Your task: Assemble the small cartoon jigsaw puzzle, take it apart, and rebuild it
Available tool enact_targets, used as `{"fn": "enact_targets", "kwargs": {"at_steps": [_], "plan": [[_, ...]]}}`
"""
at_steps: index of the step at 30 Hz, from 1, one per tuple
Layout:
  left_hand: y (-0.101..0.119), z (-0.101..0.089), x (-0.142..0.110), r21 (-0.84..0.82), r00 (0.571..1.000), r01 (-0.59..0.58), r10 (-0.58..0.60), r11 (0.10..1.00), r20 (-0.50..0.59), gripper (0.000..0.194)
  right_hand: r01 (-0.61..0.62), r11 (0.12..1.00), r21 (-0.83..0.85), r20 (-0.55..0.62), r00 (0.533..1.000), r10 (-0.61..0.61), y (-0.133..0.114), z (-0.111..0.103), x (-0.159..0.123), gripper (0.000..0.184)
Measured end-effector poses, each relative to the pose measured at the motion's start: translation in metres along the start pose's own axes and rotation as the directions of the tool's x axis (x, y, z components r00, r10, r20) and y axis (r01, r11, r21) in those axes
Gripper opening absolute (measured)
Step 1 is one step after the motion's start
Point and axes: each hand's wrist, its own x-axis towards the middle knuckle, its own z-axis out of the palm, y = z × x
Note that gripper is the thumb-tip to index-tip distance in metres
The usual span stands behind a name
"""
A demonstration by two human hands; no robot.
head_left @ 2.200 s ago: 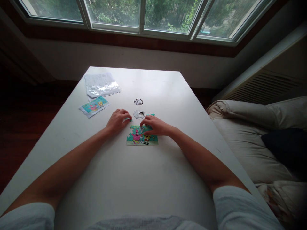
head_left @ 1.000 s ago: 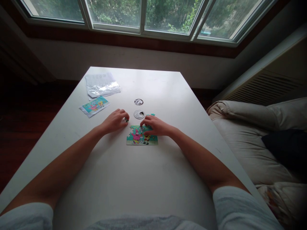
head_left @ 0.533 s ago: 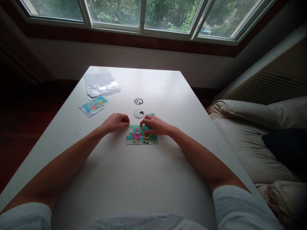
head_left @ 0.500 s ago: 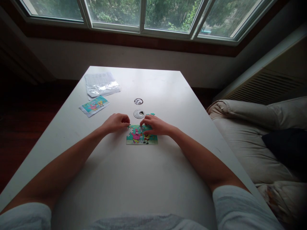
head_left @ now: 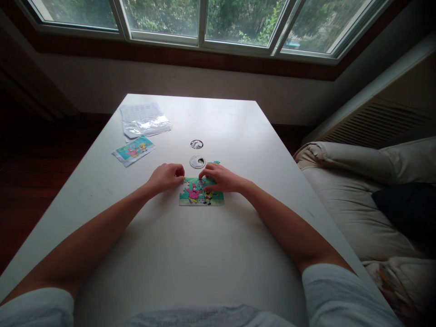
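A cartoon jigsaw puzzle (head_left: 194, 197) lies flat on the white table, its left edge jagged with gaps. My left hand (head_left: 166, 177) is at its upper left corner, thumb and fingertips pinched on a small teal puzzle piece (head_left: 185, 180) that is mostly hidden. On the puzzle's upper right part rests my right hand (head_left: 223, 178), fingers apart and laid over the picture, covering some of it. Just beyond the right hand are loose teal puzzle pieces (head_left: 214, 162), partly hidden by the fingers.
Two round metal-rimmed inserts (head_left: 196, 162) are set in the table (head_left: 190, 254) behind the puzzle. A picture card (head_left: 134, 150) and a clear plastic bag with paper (head_left: 145, 119) lie at the far left. A cushioned sofa (head_left: 354, 200) stands to the right, windows ahead.
My left hand has shifted slightly, and the piece at its fingertips now sits against the puzzle's upper left edge. My right hand has stayed in place.
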Motion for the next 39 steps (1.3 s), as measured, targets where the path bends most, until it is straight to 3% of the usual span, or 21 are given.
{"fn": "enact_targets", "kwargs": {"at_steps": [14,17,21,24,39], "plan": [[-0.004,0.008,0.003,0.028,1.0,-0.01,0.01,1.0,-0.003,0.018,0.011,0.999,0.048,-0.009,1.0,-0.011,0.0,-0.002,0.001,0.036],[-0.006,0.008,0.003,0.022,1.0,-0.021,0.021,1.0,-0.008,0.019,-0.021,0.991,0.13,-0.108,0.994,0.035,0.008,-0.007,0.0,0.026],[-0.008,0.006,0.002,0.055,0.999,-0.011,0.014,0.998,-0.045,0.02,-0.19,0.975,0.115,-0.367,0.904,0.219,0.031,-0.011,-0.003,0.015],[-0.007,0.004,0.0,0.102,0.997,0.004,0.003,0.995,-0.075,0.019,-0.3,0.951,0.081,-0.435,0.847,0.304,0.048,-0.01,-0.005,0.013],[-0.01,0.007,0.002,0.09,0.995,0.026,-0.017,0.996,-0.095,0.02,-0.374,0.926,-0.057,-0.405,0.856,0.321,0.055,0.002,-0.005,0.018]]}}
